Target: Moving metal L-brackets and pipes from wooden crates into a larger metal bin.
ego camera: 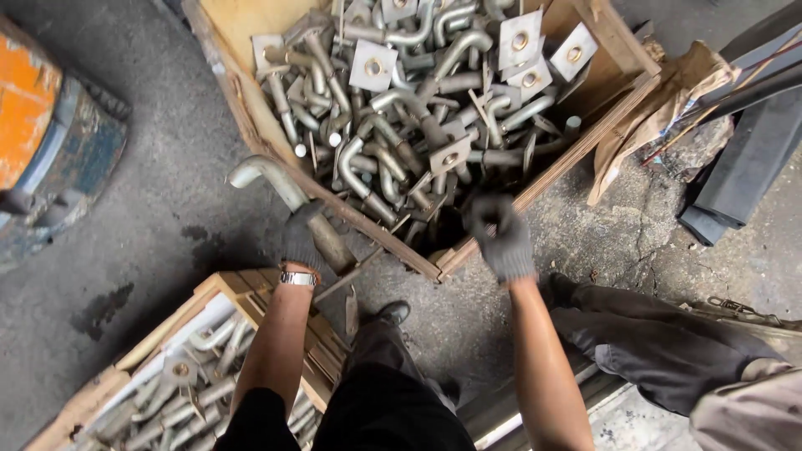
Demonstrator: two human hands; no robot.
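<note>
My left hand [302, 240], in a dark glove with a silver wristwatch, grips a large curved metal anchor bolt [280, 185] over the near left edge of a wooden crate [251, 125]. The crate holds several hooked bolts and square metal plates [373, 65]. My right hand [499, 234], also in a dark glove, hovers blurred at the crate's near corner, fingers curled; whether it holds anything is unclear.
A second wooden crate [242, 288] with several similar bolts sits at the bottom left. An orange and blue object [42, 134] stands at the left. Torn brown paper [660, 108] and black profiles [752, 142] lie at the right. Another person's legs [668, 342] are at the lower right.
</note>
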